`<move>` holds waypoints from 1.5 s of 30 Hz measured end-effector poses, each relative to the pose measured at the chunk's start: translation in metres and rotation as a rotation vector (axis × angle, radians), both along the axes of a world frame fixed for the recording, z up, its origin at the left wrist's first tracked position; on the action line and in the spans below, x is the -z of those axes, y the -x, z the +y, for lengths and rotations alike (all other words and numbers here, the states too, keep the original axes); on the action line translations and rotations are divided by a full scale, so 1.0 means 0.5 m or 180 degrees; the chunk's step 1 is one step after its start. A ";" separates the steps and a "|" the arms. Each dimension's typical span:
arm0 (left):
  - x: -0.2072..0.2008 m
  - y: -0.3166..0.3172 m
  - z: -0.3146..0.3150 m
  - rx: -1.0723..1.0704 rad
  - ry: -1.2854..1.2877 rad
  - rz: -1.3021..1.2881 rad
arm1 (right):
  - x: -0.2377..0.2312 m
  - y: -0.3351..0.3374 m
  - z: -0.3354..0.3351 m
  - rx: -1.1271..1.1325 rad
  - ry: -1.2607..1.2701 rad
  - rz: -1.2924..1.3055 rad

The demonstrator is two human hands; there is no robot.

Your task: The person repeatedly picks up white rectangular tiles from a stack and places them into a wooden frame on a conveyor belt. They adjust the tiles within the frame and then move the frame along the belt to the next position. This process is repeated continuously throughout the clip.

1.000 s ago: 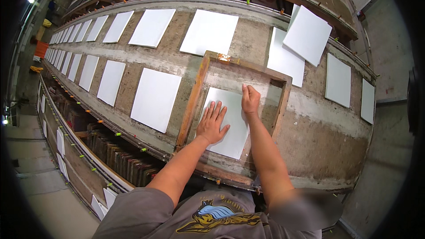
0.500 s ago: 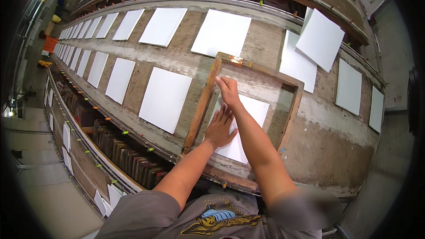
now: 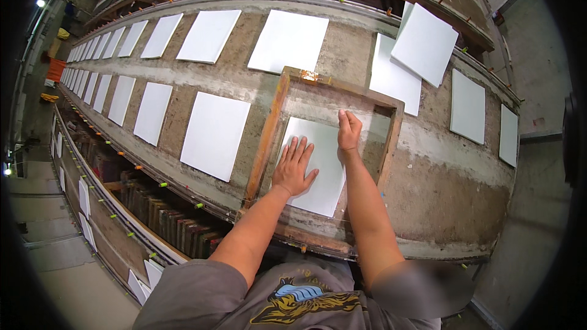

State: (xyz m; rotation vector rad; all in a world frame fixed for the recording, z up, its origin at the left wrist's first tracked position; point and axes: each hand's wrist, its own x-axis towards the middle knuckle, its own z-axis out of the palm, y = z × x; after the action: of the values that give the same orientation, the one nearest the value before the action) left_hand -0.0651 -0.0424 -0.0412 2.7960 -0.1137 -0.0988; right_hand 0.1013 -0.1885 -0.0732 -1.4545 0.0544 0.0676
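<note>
My left hand point(image 3: 295, 168) lies flat with fingers spread over a white rectangular panel point(image 3: 324, 186). This panel shows inside a worn wooden frame point(image 3: 267, 140); whether a clear mesh is stretched across the frame, I cannot tell. My right hand point(image 3: 349, 131) is turned on its side at the panel's upper right edge, fingers drawn together and pointing away from me. Nothing shows in its grip. The frame rests on a long, stained table point(image 3: 452, 208), and its far right corner meets another white panel point(image 3: 391, 79).
Two rows of white panels point(image 3: 215, 136) run off to the left. On the right, a tilted panel point(image 3: 426, 44) overlaps others, with a panel point(image 3: 468, 107) beyond. Coloured clips point(image 3: 163, 184) line the table's rails. Below the near edge stand several thin upright boards point(image 3: 177, 214).
My right hand has moved right, from near the frame's left rail to the panel's right edge. My left hand stays on the panel, its fingers now more spread. The view has shifted slightly.
</note>
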 end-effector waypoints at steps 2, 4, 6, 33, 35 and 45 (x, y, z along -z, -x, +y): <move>0.001 -0.005 -0.002 0.0047 -0.0018 -0.0029 | 0.002 0.024 -0.032 -0.0059 0.0380 -0.0196; 0.001 -0.010 -0.002 0.0017 -0.0032 -0.0024 | -0.002 0.081 -0.049 -0.0173 0.0778 -0.0342; -0.001 -0.002 -0.007 -0.0009 -0.0060 0.0068 | -0.017 0.158 -0.045 -0.0345 0.1187 -0.0504; 0.030 0.014 0.017 0.0132 0.0329 -0.0570 | -0.039 0.382 -0.037 -0.0713 0.1548 -0.0895; 0.025 0.019 0.011 0.0126 0.0446 -0.0577 | -0.022 0.386 -0.041 -0.0661 0.1334 -0.0554; 0.028 0.007 0.053 0.0150 0.2044 -0.0888 | -0.149 0.335 -0.187 0.0169 0.2766 -0.0404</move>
State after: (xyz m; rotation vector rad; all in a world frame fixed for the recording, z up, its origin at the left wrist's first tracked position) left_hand -0.0687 -0.0159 -0.0550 2.1497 -0.2322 0.2717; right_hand -0.0661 -0.2822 0.0013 -2.3205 0.0170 -0.1074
